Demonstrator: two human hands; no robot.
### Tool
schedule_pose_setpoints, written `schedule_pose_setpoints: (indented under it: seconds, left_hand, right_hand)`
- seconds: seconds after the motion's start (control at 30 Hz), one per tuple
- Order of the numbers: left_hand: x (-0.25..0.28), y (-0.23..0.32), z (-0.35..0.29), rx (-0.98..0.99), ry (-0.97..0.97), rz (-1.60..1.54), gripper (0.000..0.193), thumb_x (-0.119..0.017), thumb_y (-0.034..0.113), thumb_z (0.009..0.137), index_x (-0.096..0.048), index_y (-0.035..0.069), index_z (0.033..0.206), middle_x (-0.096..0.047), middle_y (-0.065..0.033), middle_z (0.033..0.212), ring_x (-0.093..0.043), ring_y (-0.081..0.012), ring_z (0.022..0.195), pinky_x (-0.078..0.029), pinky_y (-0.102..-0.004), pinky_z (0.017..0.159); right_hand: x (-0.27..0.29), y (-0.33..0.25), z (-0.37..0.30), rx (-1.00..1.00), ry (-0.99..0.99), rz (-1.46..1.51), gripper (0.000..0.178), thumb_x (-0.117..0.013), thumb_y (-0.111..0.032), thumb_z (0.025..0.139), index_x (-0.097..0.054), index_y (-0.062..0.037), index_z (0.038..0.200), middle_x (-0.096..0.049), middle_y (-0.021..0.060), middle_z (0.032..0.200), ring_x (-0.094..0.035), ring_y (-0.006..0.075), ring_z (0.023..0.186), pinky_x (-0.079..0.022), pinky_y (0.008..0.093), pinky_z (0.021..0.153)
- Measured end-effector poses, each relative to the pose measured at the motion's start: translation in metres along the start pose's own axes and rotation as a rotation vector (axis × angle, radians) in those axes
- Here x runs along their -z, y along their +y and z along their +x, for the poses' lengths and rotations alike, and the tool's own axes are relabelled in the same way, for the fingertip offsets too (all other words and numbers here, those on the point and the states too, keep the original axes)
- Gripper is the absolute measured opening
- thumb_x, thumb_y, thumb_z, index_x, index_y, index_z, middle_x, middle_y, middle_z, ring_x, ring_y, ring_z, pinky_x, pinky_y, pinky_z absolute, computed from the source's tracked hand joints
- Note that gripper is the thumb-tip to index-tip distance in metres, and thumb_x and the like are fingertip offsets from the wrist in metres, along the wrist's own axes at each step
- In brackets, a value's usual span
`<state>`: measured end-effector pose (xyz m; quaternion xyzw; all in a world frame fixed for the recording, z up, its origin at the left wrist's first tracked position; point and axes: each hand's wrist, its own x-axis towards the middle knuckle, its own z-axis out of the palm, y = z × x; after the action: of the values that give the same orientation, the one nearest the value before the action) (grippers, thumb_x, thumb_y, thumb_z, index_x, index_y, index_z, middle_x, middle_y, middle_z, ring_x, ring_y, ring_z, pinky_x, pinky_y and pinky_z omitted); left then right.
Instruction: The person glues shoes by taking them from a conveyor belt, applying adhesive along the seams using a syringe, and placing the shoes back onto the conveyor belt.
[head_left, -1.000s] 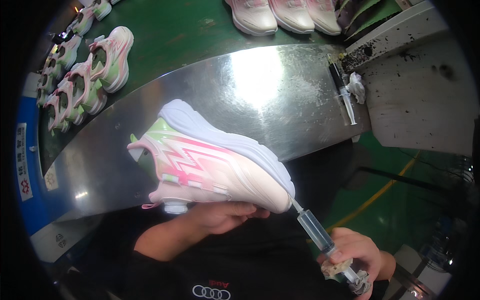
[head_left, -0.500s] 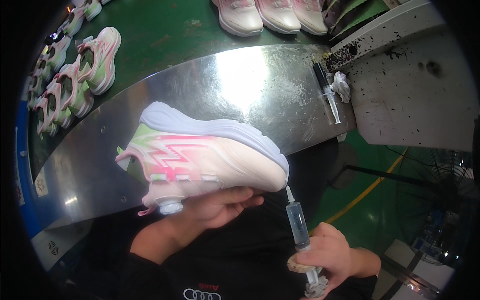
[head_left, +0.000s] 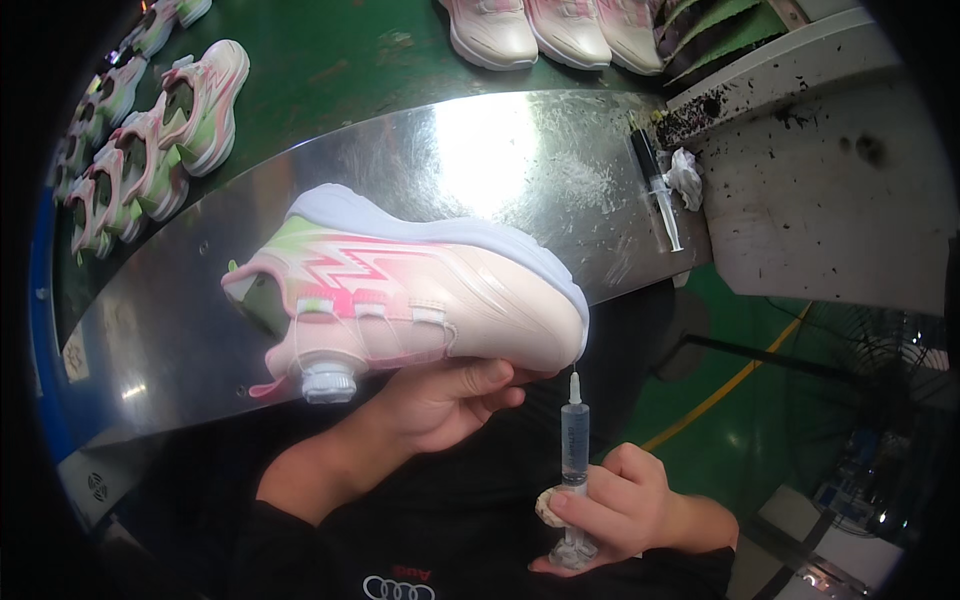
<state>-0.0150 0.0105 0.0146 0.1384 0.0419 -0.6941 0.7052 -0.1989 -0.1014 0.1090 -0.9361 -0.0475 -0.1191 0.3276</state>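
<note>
My left hand (head_left: pixel 450 400) is closed on a pink, cream and green sneaker (head_left: pixel 420 290), gripping it by the forefoot from below. The shoe lies on its side in the air, white sole away from me, toe to the right, with a white dial on its tongue. In my right hand (head_left: pixel 625 505) is a clear syringe (head_left: pixel 575 440) holding pale liquid. Its needle points up and meets the edge between toe and sole. My right fingers wrap round the flange, which has a pale wrapping, and the thumb lies near the plunger end.
Beyond the shoe is a shiny metal plate (head_left: pixel 385 150) on a green table. A dark-filled syringe (head_left: pixel 655 185) and crumpled white tissue (head_left: pixel 685 178) lie at its right end. More sneakers stand at far left (head_left: pixel 205 105) and far middle (head_left: pixel 490 35). A black fan (head_left: pixel 895 375) is at right.
The shoe has rolled, so more of its upper faces me, and its heel has moved slightly away. The syringe has swung left and stands more upright, its tip still at the toe.
</note>
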Motion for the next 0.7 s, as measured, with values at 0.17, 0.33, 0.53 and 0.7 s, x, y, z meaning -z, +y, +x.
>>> schedule_pose_setpoints:
  seconds: [0.17, 0.33, 0.53, 0.7]
  left_hand:
    - [-0.006, 0.001, -0.002, -0.035, -0.018, 0.048, 0.036, -0.061, 0.011, 0.086, -0.051, 0.004, 0.119, -0.059, -0.0141, 0.113, -0.058, -0.024, 0.106, -0.054, -0.0229, 0.075]
    - [-0.006, 0.001, -0.003, -0.039, -0.038, 0.011, 0.035, -0.062, 0.011, 0.085, -0.053, 0.003, 0.118, -0.061, -0.0119, 0.111, -0.06, -0.0213, 0.103, -0.054, -0.0233, 0.074]
    - [-0.008, 0.0, -0.003, -0.037, -0.038, 0.017, 0.038, -0.064, 0.012, 0.084, -0.052, 0.004, 0.119, -0.06, -0.0116, 0.111, -0.06, -0.0207, 0.103, -0.054, -0.0225, 0.074]
    - [-0.008, 0.0, -0.001, -0.037, -0.037, 0.014, 0.039, -0.064, 0.012, 0.084, -0.051, 0.004, 0.12, -0.059, -0.0117, 0.112, -0.06, -0.0209, 0.103, -0.055, -0.0223, 0.073]
  right_hand:
    - [-0.011, 0.002, -0.002, 0.037, 0.042, -0.074, 0.047, -0.075, -0.038, 0.065, -0.062, -0.0097, 0.1, -0.052, 0.0019, 0.071, -0.034, 0.0135, 0.05, -0.029, 0.0234, 0.043]
    - [-0.018, 0.004, -0.007, 0.085, 0.026, -0.173, 0.058, -0.077, -0.05, 0.057, -0.059, -0.0099, 0.095, -0.059, 0.0021, 0.078, -0.038, 0.0131, 0.052, -0.028, 0.0239, 0.047]
    - [-0.02, 0.005, -0.006, 0.109, 0.066, -0.182, 0.042, -0.072, -0.037, 0.069, -0.062, -0.0107, 0.101, -0.053, 0.0029, 0.073, -0.035, 0.0124, 0.05, -0.029, 0.0227, 0.043]
    - [-0.02, 0.006, -0.005, 0.108, 0.057, -0.222, 0.041, -0.071, -0.037, 0.07, -0.062, -0.011, 0.1, -0.052, 0.0029, 0.073, -0.035, 0.0122, 0.05, -0.03, 0.0226, 0.043]
